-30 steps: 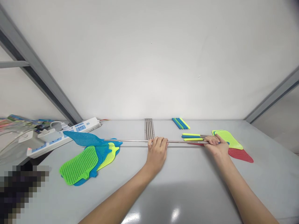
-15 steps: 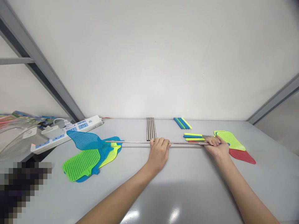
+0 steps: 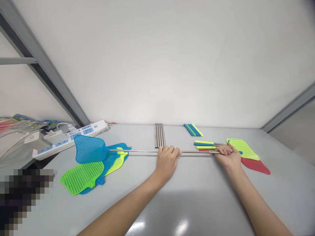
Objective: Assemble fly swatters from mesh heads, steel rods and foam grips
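A long thin metal rod stretches across the table with a blue fly swatter head [image 3: 90, 149] on its left end. My left hand [image 3: 167, 162] is closed around the middle of this fly swatter [image 3: 145, 150]. Toward the right end my right hand [image 3: 228, 157] has its fingers curled over the rod, hiding that end. Under the blue head lie loose swatter heads, among them a green one [image 3: 82, 177] and a yellow one [image 3: 115, 166]. Beside my right hand lie swatters with a yellow head [image 3: 242, 148] and a red head [image 3: 257, 165]; their coloured handles [image 3: 204, 143] point left.
Several metal tubes [image 3: 160, 135] lie side by side near the wall. Right of them is a row of blue, green and yellow handle grips [image 3: 193, 129]. A white power strip [image 3: 98, 126] with plugs runs along the left, near plastic-wrapped items [image 3: 14, 131].
The blue swatter head has turned about the rod, showing its face more squarely. The green head beneath has shifted slightly left. Both hands stay almost in place.
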{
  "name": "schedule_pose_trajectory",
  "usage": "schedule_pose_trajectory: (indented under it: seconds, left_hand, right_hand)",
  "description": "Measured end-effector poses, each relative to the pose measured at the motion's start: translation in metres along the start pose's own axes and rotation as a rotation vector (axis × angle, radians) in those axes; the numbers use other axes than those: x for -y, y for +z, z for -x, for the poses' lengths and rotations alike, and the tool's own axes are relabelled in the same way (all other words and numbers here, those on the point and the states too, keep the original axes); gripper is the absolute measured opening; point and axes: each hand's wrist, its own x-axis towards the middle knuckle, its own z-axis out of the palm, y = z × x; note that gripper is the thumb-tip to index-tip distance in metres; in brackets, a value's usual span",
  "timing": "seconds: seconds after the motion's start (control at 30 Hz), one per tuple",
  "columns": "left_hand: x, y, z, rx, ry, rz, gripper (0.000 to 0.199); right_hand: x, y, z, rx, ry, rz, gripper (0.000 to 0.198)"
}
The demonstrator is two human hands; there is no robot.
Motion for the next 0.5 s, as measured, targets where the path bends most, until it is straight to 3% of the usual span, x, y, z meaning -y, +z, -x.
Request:
schedule_pose_trajectory:
  seconds: [0.23, 0.5]
  left_hand:
    - [0.005, -0.007, 0.001, -0.061, -0.03, 0.002, 0.018]
    - [0.005, -0.007, 0.003, -0.122, -0.049, 0.008, 0.021]
  right_hand:
    - [-0.01, 0.012, 0.011, 0.104, -0.067, 0.008, 0.035]
    - [-0.017, 0.009, 0.012, 0.112, -0.056, -0.014, 0.036]
